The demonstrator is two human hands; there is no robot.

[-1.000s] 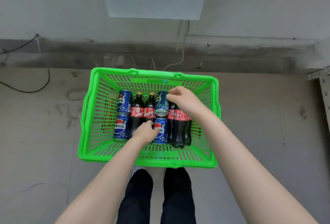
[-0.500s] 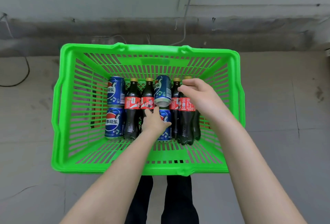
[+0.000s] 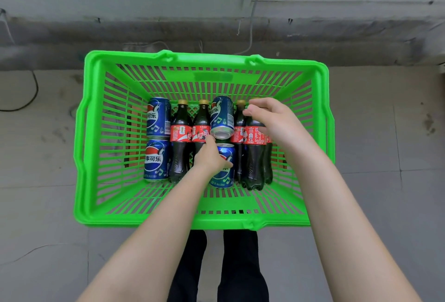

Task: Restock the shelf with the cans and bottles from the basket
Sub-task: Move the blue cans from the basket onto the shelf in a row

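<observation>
A green plastic basket stands on the floor in front of me. Inside lie blue cola cans and dark cola bottles with red labels. My left hand grips the near middle blue can, fingers curled over its top end. My right hand curls round the neck and shoulder of the rightmost front bottle. Another bottle lies partly hidden behind it.
The basket sits on a grey concrete floor close to a wall base. A black cable loops on the floor at the left, and a thin wire hangs down the wall. My dark trouser legs are just behind the basket.
The view has dropped closer to the basket. My right hand has shifted from the upper can area onto the right bottle. My left hand stays on the near middle can.
</observation>
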